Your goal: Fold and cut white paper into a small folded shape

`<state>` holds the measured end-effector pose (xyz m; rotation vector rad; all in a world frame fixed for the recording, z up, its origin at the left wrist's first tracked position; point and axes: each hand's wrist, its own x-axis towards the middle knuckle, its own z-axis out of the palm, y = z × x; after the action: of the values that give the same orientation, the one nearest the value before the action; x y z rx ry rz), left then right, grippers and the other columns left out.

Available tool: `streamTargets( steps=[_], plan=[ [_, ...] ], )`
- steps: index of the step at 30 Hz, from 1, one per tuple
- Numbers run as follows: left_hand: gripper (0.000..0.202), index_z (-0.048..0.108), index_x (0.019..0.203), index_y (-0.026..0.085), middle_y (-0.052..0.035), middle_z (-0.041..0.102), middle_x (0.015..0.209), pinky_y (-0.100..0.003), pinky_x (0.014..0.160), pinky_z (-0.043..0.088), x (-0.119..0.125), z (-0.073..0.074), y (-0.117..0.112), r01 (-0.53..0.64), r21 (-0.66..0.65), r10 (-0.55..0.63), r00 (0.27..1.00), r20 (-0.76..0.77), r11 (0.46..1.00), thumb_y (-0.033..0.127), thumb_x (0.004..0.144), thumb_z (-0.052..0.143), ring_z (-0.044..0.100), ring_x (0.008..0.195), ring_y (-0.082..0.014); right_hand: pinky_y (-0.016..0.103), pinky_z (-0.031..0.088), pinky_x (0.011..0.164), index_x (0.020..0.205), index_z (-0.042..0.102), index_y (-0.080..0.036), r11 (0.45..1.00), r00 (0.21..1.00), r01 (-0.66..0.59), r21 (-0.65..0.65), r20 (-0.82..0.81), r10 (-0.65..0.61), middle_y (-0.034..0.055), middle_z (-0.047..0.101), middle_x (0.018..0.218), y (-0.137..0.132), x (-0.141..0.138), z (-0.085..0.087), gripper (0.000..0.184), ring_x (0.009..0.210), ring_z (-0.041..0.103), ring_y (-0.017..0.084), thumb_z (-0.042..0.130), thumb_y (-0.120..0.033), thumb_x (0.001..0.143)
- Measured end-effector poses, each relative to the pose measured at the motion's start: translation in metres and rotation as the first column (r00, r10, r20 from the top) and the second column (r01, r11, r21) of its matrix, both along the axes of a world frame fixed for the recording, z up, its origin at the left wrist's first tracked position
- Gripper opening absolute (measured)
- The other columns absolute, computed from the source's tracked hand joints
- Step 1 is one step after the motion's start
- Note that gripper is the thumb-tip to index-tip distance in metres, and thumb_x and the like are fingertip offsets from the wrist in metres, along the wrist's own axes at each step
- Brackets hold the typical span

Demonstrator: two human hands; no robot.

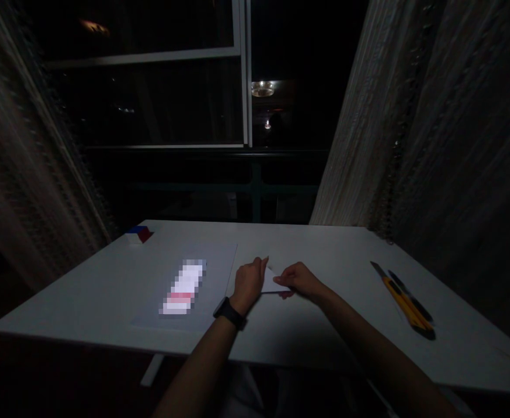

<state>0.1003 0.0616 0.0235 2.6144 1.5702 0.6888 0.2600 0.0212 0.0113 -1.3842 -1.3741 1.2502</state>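
Between my two hands is a small folded piece of white paper (272, 283), held just above the white table. My left hand (250, 283), with a dark watch (230, 313) on its wrist, grips the paper's left side, thumb pointing up. The fingers of my right hand (299, 280) pinch its right corner. Part of the paper is hidden behind the left hand. To the left, a lit phone (183, 287) with a blurred-out screen lies on a flat white sheet (220, 302).
On the right of the white table (324, 244) lie a yellow utility knife (405, 302) and a dark pen-like object (412, 297). A blue, white and red block (139, 234) sits at the far left corner. Curtains (359, 116) flank a dark window behind.
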Motion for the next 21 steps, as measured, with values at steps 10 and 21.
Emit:
streamTargets(
  steps=[10, 21],
  plan=[
    [0.05, 0.059, 0.09, 0.016, -0.0099, 0.067, 0.076, -0.026, 0.06, 0.038, -0.0054, -0.0011, 0.005, 0.025, -0.016, -0.025, 1.0, 0.014, 1.0, 0.043, 0.093, 0.018, 0.064, 0.071, -0.0196, 0.023, 0.042, 0.044, 0.055, 0.059, -0.012, 0.999, 0.998, -0.042, 0.014, 0.052, 0.041, 0.0055, 0.064, 0.049, -0.0033, -0.001, 0.0041, 0.041, 0.044, 0.059, 0.015, 0.07, -0.051, 0.056],
    [0.05, 0.06, 0.09, 0.016, -0.0109, 0.067, 0.077, -0.027, 0.059, 0.038, -0.0085, 0.0049, 0.0048, 0.012, -0.026, -0.012, 1.0, -0.008, 1.0, 0.042, 0.093, 0.018, 0.063, 0.071, -0.0203, 0.023, 0.036, 0.048, 0.056, 0.063, -0.013, 0.993, 0.974, -0.021, 0.118, 0.228, -0.007, 0.0019, 0.061, 0.048, -0.0029, 0.0006, 0.004, 0.033, 0.046, 0.052, 0.012, 0.07, -0.045, 0.058]
  ],
)
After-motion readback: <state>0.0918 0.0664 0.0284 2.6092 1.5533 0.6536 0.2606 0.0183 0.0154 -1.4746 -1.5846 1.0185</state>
